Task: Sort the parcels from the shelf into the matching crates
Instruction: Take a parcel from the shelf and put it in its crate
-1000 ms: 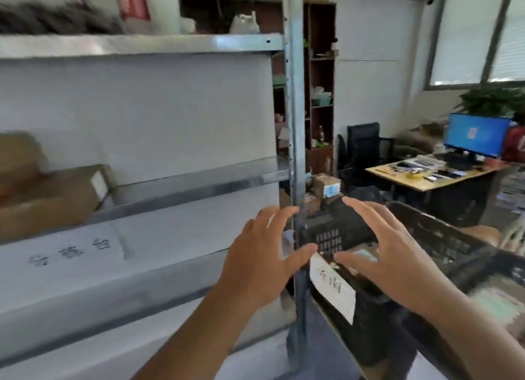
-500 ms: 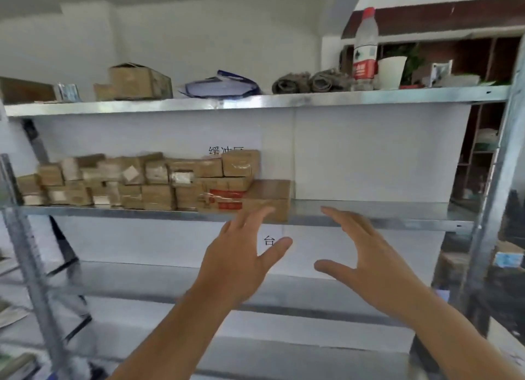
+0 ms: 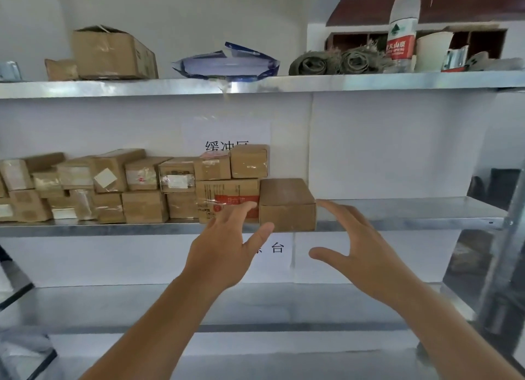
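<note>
Several brown cardboard parcels (image 3: 142, 186) are stacked in two layers on the middle shelf (image 3: 397, 220) of a metal rack. The rightmost one is a plain brown box (image 3: 287, 206) at the shelf's front edge, beside a box with a red label (image 3: 227, 200). My left hand (image 3: 224, 246) is spread open just left of and below the plain box, fingertips near its left face. My right hand (image 3: 360, 252) is spread open to its right, apart from it. Neither hand holds anything. No crate is in view.
The top shelf (image 3: 312, 81) carries a larger cardboard box (image 3: 113, 53), a blue-and-white bag (image 3: 227, 64), rolled cloth, a water bottle (image 3: 402, 27) and a paper cup. Paper signs hang on the white back panel. A steel upright (image 3: 505, 252) stands at right. The lower shelves are bare metal.
The view swung left from the black crate to the rack and moved closer. Both open hands rose toward the plain box at the right end of the parcels.
</note>
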Demonstrator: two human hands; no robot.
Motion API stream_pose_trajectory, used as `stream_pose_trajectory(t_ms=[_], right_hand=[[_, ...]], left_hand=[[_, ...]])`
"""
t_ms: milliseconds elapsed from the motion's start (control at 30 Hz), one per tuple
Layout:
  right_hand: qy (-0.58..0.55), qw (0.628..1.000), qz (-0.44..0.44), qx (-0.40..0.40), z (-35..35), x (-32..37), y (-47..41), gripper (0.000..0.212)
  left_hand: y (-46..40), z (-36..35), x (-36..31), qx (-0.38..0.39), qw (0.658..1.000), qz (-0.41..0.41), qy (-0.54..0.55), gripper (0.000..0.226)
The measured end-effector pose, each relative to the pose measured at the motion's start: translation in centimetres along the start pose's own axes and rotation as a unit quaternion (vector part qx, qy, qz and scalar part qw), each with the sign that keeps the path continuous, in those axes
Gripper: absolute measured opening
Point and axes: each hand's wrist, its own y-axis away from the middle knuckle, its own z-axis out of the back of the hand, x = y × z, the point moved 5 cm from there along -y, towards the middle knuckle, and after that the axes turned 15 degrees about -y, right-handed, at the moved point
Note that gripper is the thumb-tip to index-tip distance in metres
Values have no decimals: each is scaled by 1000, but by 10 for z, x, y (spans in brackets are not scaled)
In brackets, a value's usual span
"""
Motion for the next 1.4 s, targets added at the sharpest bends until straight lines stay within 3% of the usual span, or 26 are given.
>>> stream_pose_trajectory(t_ms=[300,500,567,700,900,1000,1167,1300,1400], right_hand=[[-35,999,-40,-1,-7,-99,-126,72],[-65,989,-111,68,-27,-151,-193,76],[-137,974,-163,76,-37,-163,-199,68],[-217,952,-213,43,-43,-167,-203,21],[-219,948,-230,-3,-21,-156,-171,23],[-231,944,-232,-45,-2,-148,-142,26],[-217,943,-204,-147,38,-131,-79,35],[-274,916,-158,-248,79,-109,-21,20],[-305,888,-148,-312,106,-89,21,31]], left_hand=[[-114,-80,0,33,998,27,-42,79],[-162,-110,-4,47,995,77,-43,76],[-168,-115,-7,51,993,97,-33,70],[-175,-120,-11,76,988,133,-4,71],[-170,-126,-24,155,966,140,154,84],[-161,-121,-38,162,960,113,197,67],[-147,-107,-69,112,947,53,298,12],[-130,-95,-102,108,889,42,442,25],[-108,-80,-141,150,822,39,548,30]])
